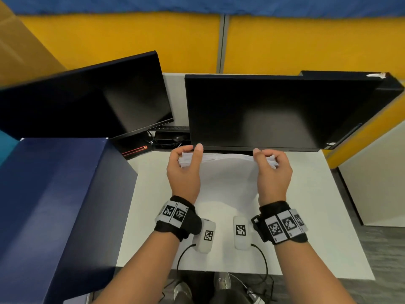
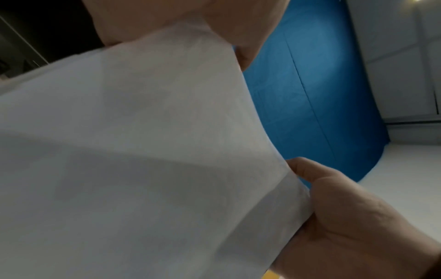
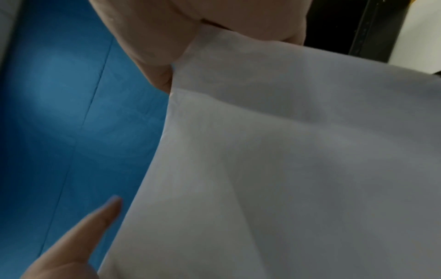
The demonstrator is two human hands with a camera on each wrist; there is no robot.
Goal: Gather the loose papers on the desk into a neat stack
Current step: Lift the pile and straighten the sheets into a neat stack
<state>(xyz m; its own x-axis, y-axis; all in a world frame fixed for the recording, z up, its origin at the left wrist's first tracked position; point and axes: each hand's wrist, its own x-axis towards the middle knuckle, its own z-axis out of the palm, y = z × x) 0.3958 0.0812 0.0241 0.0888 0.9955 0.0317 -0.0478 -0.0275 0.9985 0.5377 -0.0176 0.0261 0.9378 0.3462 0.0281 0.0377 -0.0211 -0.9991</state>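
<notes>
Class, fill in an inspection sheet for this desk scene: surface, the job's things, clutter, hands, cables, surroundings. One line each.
Surface: white desk, bare where visible.
Job's things: stack of papers held at both sides, upper edges fanned, not squared.
Clutter: nothing seen on the desk itself; a dark blue box stands at the left.
Hands: left hand and right hand each grip a side of the stack.
Cables: black leads run from the wrist cameras; more cables lie behind the monitors.
Surroundings: two dark monitors, yellow partition.

An office cubicle: two dark monitors (image 1: 274, 110) on a white desk (image 1: 306, 205), yellow partition panels (image 1: 306, 40).
</notes>
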